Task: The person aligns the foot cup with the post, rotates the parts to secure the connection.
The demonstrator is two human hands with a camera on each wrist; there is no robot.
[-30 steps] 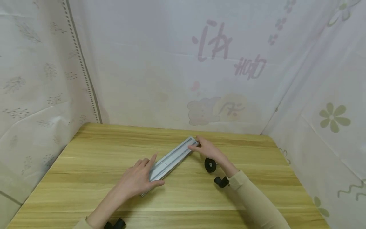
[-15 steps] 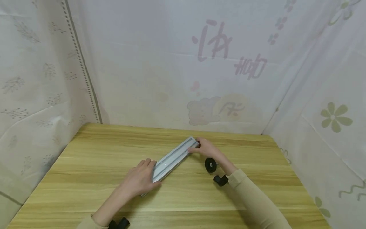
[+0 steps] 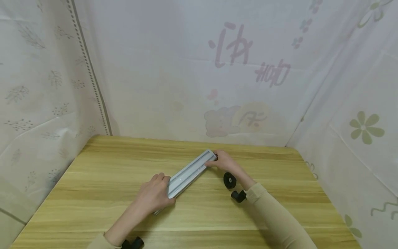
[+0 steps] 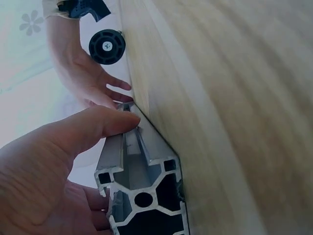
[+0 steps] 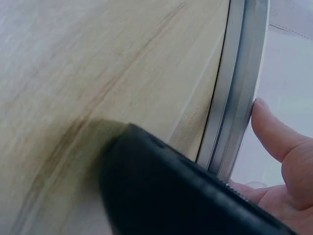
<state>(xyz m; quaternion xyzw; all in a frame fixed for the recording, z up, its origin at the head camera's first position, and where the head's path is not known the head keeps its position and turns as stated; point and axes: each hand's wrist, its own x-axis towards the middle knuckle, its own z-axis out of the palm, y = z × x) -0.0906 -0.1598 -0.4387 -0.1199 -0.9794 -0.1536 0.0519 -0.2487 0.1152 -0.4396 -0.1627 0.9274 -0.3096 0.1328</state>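
Note:
A silver aluminium extrusion profile [image 3: 188, 175] lies slantwise on the table, its far end to the right. Grooves run along it, and in the left wrist view its near end face [image 4: 143, 199] shows a round hole amid hollow chambers. My left hand [image 3: 153, 194] grips the near part, thumb on one side and fingers curled over the other. At the far end my right hand [image 3: 228, 163] holds the profile, thumb on its near side; its fingertips are partly hidden behind the end. In the right wrist view the thumb [image 5: 274, 134] presses the profile's edge.
A black wheel-like disc [image 3: 229, 180] with a central screw is beside the right wrist, a black angled piece [image 3: 238, 196] at the cuff. Another black piece [image 3: 136, 243] is under the left forearm. Patterned cloth [image 3: 155, 86] borders the wooden table [image 3: 109, 173].
My left hand has lowered its raised index finger and closed round the near part of the profile, moving slightly right. My right hand and the profile stay nearly in place.

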